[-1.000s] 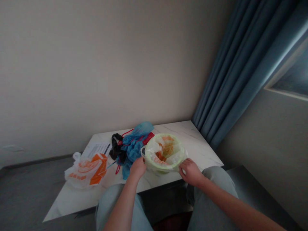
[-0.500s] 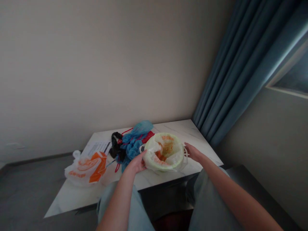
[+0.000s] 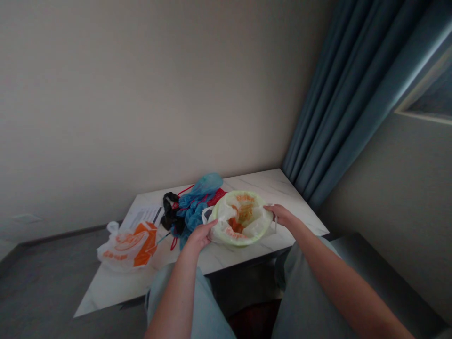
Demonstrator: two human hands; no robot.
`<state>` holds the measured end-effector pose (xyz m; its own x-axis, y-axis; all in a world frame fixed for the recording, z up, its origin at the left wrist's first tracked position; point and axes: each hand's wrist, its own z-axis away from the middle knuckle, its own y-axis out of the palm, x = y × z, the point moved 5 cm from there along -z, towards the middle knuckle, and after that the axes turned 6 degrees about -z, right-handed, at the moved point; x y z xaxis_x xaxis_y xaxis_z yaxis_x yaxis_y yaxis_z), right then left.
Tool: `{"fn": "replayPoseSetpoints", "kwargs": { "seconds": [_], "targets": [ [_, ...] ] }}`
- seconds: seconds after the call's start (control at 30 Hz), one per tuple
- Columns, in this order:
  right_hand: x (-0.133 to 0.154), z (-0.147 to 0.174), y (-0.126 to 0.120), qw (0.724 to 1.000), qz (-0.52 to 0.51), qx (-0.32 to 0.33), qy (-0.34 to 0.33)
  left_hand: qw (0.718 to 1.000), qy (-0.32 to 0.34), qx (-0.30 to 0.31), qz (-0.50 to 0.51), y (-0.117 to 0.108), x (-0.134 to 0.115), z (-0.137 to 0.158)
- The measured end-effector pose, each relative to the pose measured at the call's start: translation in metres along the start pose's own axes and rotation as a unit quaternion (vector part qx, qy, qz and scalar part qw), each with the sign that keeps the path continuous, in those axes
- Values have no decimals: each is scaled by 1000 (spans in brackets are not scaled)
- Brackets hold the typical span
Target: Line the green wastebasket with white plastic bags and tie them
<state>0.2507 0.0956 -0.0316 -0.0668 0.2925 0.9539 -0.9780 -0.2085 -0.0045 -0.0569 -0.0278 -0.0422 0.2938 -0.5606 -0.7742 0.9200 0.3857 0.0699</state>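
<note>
A light green round bin [image 3: 219,205] stands on the table, its open mouth facing up. Lining it and folded over the rim is a whitish plastic bag [image 3: 259,217] with orange print. My left hand [image 3: 202,235] is closed on the left side of the rim, where the bag is folded over, thumb on top. At the right side, my right hand [image 3: 278,214] grips the bag's edge against the rim. The fingers of both hands are partly hidden behind bag and bin. A bag handle loop hangs out beside each hand.
Crumpled blue bags [image 3: 194,212] with red drawstrings lie left of the bin, beside a black bag [image 3: 172,217]. A white bag with orange print [image 3: 129,247] and a printed sheet [image 3: 141,215] are farther left. The marble-look table [image 3: 106,288] meets the wall; a blue curtain [image 3: 328,108] hangs right.
My right hand has moved left onto the bin's rim and closed on the bag there. My left hand's thumb now lies over the left rim. The camera view has shifted slightly.
</note>
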Motion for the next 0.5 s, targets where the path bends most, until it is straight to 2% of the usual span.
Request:
{"fn": "replayPoseSetpoints", "kwargs": {
  "seconds": [0.13,0.23,0.3,0.37,0.43,0.5],
  "targets": [
    [4,6,-3,999,26,-43,-5,998,43,-39,-6,-3,-2,-4],
    [10,10,-7,991,83,-94,-40,992,111,-56,-22,-2,-8,-6],
    [16,15,-9,970,190,-131,-81,987,153,-49,-27,0,-14,-5],
    [23,20,-7,931,311,-154,-110,984,176,-25,-6,4,-18,-3],
    [26,25,-6,903,384,-163,-106,981,192,1,31,7,-22,-1],
    [29,29,-6,891,416,-161,-87,976,206,14,65,9,-26,3]
  ]
}}
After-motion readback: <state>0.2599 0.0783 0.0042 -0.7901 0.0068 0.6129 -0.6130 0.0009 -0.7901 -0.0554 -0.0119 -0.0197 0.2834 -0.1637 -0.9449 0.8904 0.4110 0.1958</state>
